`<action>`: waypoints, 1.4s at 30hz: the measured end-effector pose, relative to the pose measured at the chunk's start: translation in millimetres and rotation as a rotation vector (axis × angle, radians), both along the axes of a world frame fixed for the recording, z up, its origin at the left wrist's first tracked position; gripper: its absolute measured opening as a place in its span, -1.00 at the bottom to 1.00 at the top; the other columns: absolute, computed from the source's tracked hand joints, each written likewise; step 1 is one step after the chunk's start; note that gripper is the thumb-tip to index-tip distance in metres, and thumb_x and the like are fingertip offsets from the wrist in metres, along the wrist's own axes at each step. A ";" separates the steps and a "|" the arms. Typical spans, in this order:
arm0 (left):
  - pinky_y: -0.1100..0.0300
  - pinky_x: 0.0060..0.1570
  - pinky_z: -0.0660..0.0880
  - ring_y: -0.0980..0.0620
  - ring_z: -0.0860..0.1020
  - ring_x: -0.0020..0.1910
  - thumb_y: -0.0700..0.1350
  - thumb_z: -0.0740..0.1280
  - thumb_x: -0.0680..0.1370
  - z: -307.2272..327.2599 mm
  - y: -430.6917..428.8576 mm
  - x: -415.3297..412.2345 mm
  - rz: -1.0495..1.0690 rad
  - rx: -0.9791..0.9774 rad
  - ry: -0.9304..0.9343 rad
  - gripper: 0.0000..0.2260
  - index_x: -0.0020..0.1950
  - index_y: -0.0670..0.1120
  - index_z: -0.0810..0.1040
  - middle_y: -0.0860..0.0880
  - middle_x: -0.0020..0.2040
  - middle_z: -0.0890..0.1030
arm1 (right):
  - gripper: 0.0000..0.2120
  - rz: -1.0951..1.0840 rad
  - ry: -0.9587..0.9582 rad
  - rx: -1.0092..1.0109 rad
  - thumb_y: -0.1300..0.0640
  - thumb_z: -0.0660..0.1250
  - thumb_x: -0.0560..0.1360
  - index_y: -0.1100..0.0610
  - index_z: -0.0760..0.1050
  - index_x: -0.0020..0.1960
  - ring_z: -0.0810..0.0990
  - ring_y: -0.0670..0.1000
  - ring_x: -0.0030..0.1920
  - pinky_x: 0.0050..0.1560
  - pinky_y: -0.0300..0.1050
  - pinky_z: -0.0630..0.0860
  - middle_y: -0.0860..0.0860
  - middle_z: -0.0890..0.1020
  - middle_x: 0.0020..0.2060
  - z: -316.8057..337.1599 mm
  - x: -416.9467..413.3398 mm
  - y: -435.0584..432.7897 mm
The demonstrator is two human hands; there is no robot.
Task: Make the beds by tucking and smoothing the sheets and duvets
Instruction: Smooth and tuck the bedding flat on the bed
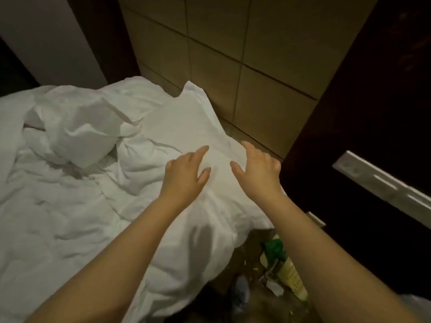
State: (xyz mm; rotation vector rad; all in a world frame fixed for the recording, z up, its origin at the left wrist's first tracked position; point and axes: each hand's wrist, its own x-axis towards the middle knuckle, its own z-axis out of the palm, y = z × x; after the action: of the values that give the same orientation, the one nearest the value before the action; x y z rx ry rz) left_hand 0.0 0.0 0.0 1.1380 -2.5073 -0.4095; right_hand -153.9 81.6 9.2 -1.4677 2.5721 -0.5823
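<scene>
From the head view, I look down along both bare forearms at the head end of a bed. My left grip (184,176) is wide: the fingers are spread, the forefinger stretched forward, the thumb out to the side, and the palm faces down over the near end of a white pillow (186,120). I cannot tell whether the palm touches the cloth or sits just above it. My right grip (258,173) is wide too, with the thumb splayed towards the left one and the fingers loosely bent over the pillow's right edge; it holds nothing that I can see.

The pillow lies aslant, its far corner poking up against the tan panelled headboard (233,54). A second, crumpled pillow (77,127) lies to its left. The white duvet (70,217) is rumpled in heavy folds across the mattress, from the left edge of the view to under my arms, and its near corner hangs over the bed's side towards the floor.

To the right stands dark wood panelling (373,101) with a pale metal strip (382,183) across it. On the floor beside the bed lies litter: a green wrapper (275,249) and, just beside it, a pale yellow perforated thing (291,278), too blurred to name.
</scene>
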 end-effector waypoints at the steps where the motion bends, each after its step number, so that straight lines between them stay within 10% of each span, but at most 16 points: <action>1: -0.02 0.19 0.35 -0.11 0.49 0.19 0.09 0.17 0.59 -5.6 -11.3 -16.2 -0.002 0.024 -0.009 -0.53 0.48 0.00 0.24 -0.10 0.25 0.51 | -0.46 0.021 -0.009 0.016 -0.11 0.19 0.56 -0.01 0.18 0.49 0.38 0.08 0.32 0.35 0.10 0.19 -0.01 0.44 0.34 -1.7 -15.7 -15.8; 18: -0.20 0.42 -0.11 -0.10 -0.07 0.52 0.28 -0.03 0.58 -170.9 -167.2 -106.3 0.334 0.257 -0.239 -0.43 0.54 0.16 -0.12 -0.10 0.56 -0.05 | 0.05 -0.165 -0.900 0.348 -0.35 0.34 0.38 0.04 -0.22 0.55 0.37 0.21 0.37 0.30 0.04 0.36 0.14 0.27 0.46 -195.3 -81.7 -227.4; 23: -0.19 0.43 -0.18 -0.08 -0.13 0.53 0.35 -0.18 0.50 -170.0 -177.3 -95.6 0.340 0.324 -0.172 -0.38 0.53 0.18 -0.12 -0.07 0.56 -0.09 | -0.45 -0.144 -0.895 0.117 -0.12 0.45 0.40 0.16 0.43 0.24 0.60 0.06 0.01 0.04 -0.02 0.56 0.05 0.62 0.02 -179.6 -73.7 -251.5; 28: -0.21 0.43 -0.13 -0.05 -0.17 0.53 0.35 -0.29 0.47 -118.7 -222.9 -128.9 0.474 0.317 -0.144 -0.36 0.52 0.16 -0.22 -0.02 0.56 -0.17 | -0.89 -0.061 -0.933 -0.148 0.08 0.38 0.48 0.10 0.59 -0.03 0.63 0.02 -0.16 -0.20 -0.16 0.54 0.01 0.65 -0.21 -108.0 -78.9 -288.1; 35: -0.03 0.47 -0.02 0.00 -0.10 0.53 0.29 -0.16 0.52 -36.7 -302.0 -161.8 0.570 0.260 0.389 -0.48 0.38 0.23 -0.34 -0.03 0.56 -0.12 | -0.90 0.194 -0.768 -0.475 0.20 0.38 0.48 0.04 0.63 -0.05 0.61 -0.16 -0.19 -0.15 -0.28 0.51 -0.08 0.66 -0.22 2.8 -87.5 -375.7; 42: 0.14 0.46 -0.02 0.01 -0.08 0.53 0.15 -0.02 0.63 -68.2 -340.7 -174.4 0.268 0.381 0.272 -0.46 0.52 0.13 -0.21 -0.02 0.56 -0.17 | -0.81 -0.010 -0.812 -0.512 0.21 0.33 0.51 0.13 0.60 0.11 0.59 -0.19 -0.15 -0.10 -0.31 0.50 -0.08 0.65 -0.12 -26.3 -113.2 -391.4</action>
State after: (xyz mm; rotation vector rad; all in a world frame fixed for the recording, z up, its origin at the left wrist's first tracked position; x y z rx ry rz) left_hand -174.4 -340.7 -68.2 1.4250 -2.0592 -0.9252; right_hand -267.1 -309.7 -17.0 -0.9888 1.8497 -1.5390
